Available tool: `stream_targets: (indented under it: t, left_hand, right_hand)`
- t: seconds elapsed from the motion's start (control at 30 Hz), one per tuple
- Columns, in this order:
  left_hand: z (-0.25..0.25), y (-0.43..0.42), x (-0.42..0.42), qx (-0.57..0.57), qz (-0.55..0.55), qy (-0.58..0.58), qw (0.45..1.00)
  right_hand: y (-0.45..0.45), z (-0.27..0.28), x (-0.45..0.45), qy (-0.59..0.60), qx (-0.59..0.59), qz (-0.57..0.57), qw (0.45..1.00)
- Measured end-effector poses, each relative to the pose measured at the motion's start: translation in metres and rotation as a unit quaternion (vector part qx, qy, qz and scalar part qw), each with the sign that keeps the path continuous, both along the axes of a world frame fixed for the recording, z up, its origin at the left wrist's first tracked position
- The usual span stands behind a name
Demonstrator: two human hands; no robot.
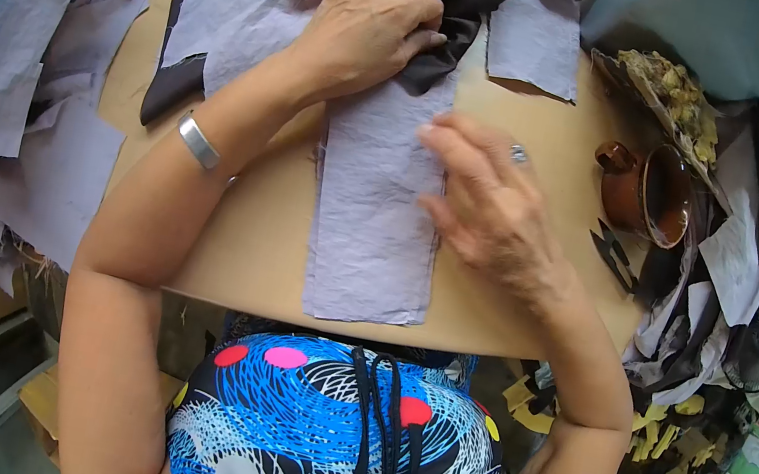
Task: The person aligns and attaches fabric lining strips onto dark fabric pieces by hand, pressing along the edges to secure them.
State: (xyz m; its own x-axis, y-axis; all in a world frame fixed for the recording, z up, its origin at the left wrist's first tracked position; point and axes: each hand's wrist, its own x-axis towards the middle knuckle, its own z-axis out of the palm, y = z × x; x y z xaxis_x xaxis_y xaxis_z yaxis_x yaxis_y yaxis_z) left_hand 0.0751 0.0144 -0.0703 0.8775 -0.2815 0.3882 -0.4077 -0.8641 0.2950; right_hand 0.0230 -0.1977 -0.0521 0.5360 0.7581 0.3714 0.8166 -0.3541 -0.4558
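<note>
1. Cloth strip (374, 236), pale lilac, lies flat on the bench (239, 258), lengthwise, its near end just inside the middle of the front edge.
2. Left hand (374, 38) is beyond the strip, palm down, fingers curled and thumb tucked in, grasping a bunched fold of dark cloth (434, 69) at the strip's far end.
3. Right hand (492, 201) is at the strip's right side, loosely bent with thumb and forefinger apart, gripping nothing visible; whether its fingertips touch the strip, I cannot tell.
4. Toward the far edge, a small pale piece (535, 46) lies right of the dark cloth.
5. Near the bench's right edge are a brown mug (622, 183), and black snips (612, 253) just nearer the front edge.
6. Pale scraps (10, 60) are heaped along the left edge.
</note>
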Motion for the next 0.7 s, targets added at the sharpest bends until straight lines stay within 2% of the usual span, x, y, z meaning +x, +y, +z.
stream_targets:
  t: [0.07,0.17,0.27,0.37,0.53,0.63,0.7]
  left_hand:
    - [-0.001,-0.002,0.003,0.02,0.019,-0.016,1.0]
    - [-0.006,0.0,0.002,-0.038,-0.008,-0.054,0.998]
    - [0.008,0.002,-0.009,-0.1,-0.046,0.004,0.994]
    - [-0.005,0.002,-0.009,-0.005,-0.097,-0.12,0.988]
    - [-0.019,0.004,0.007,-0.032,-0.035,-0.089,0.995]
    - [-0.021,0.0,0.006,-0.003,-0.004,-0.12,0.993]
    - [-0.02,0.0,0.005,0.016,-0.011,-0.135,0.991]
  right_hand:
    - [0.004,-0.008,0.0,-0.002,-0.015,0.028,0.999]
    - [0.004,-0.013,-0.002,-0.004,-0.014,0.027,1.0]
    - [0.002,-0.015,-0.005,-0.017,-0.002,0.018,1.0]
    - [0.002,-0.016,-0.006,-0.049,0.004,0.018,0.999]
    - [0.004,-0.019,-0.004,-0.037,0.022,0.03,0.999]
    - [0.005,-0.015,-0.004,-0.017,0.03,0.025,0.999]
    - [0.002,-0.011,0.003,0.079,0.037,0.019,0.996]
